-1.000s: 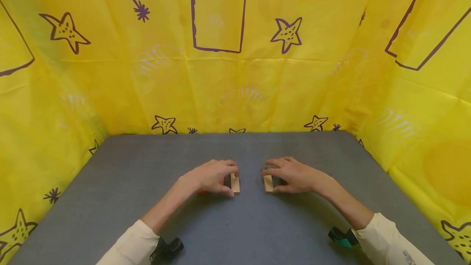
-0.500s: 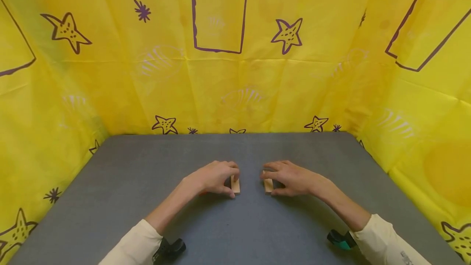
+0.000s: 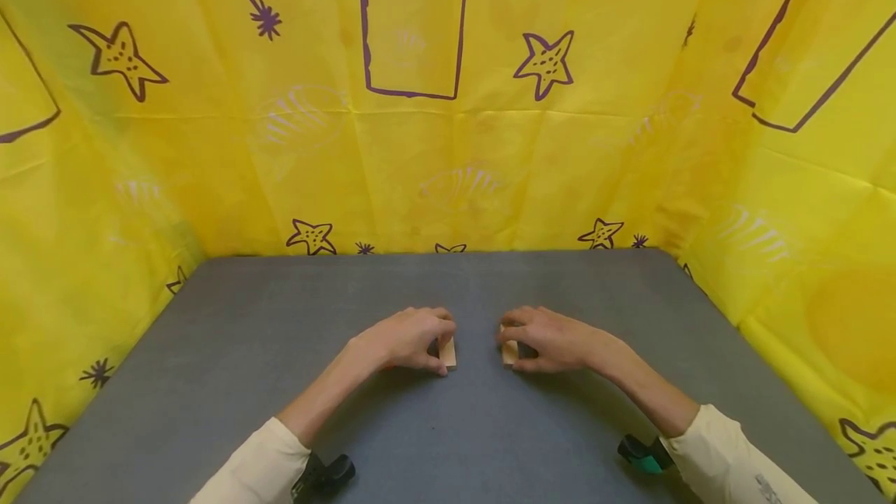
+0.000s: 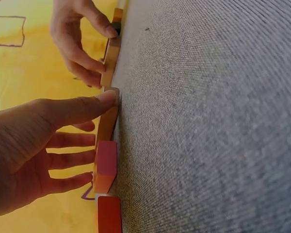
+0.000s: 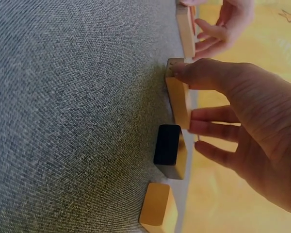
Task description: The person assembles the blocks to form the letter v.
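In the head view my left hand point(image 3: 407, 339) is at mid-table, with its thumb at the near end and forefinger toward the far end of a plain wooden block point(image 3: 449, 355). Opposite it my right hand point(image 3: 549, 341) pinches a similar wooden block point(image 3: 510, 356) end to end. A gap separates the two blocks, which rest on the table. Beside the left hand's block point(image 4: 108, 119), the left wrist view shows a pink-red block point(image 4: 106, 160) and a red block point(image 4: 109, 214). A black-faced block point(image 5: 168, 145) and an orange block point(image 5: 156, 206) lie beyond the right hand's block point(image 5: 178, 99).
Grey cloth covers the table point(image 3: 476, 426). A yellow curtain point(image 3: 420, 177) with purple drawings encloses its back and sides. Dark wrist straps show at the left sleeve point(image 3: 255, 461) and right sleeve point(image 3: 728, 453).
Both hands have lowered slightly, and their fingers have settled closer onto the two wooden blocks. The blocks have stayed in nearly the same place.
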{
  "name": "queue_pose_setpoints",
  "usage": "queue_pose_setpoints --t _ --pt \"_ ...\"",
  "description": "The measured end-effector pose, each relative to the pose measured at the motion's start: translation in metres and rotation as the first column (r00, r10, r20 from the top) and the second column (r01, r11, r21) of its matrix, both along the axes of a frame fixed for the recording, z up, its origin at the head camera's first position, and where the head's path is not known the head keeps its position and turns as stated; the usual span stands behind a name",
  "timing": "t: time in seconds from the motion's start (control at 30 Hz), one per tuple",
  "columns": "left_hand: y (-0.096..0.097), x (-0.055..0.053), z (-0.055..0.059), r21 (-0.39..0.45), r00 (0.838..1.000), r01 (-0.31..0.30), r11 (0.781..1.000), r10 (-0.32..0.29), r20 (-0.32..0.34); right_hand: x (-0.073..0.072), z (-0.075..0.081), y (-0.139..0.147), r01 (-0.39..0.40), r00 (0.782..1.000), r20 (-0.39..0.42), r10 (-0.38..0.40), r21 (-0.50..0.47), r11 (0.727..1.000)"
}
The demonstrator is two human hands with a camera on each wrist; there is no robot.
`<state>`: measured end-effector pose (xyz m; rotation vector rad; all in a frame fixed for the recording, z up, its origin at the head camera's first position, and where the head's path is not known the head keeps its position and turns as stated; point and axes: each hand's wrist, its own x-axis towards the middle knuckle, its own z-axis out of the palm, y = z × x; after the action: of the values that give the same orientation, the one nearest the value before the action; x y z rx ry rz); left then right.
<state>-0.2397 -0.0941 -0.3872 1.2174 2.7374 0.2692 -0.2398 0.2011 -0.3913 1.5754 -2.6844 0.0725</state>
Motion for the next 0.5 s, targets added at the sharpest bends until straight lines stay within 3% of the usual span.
queue_pose_setpoints --t 0.27,0.5 --pt "0.003 0.003 -0.001 -0.019 1.0 -0.009 1.0 0.008 -0.027 -0.001 -0.002 -0.006 0.054 0.998 0.019 -0.054 -0.029 0.998" --pt "0.007 0.003 0.001 -0.016 0.999 -0.034 0.999 0.034 -0.022 -0.001 0.005 -0.014 0.062 0.998 -0.002 -0.062 -0.037 0.997"
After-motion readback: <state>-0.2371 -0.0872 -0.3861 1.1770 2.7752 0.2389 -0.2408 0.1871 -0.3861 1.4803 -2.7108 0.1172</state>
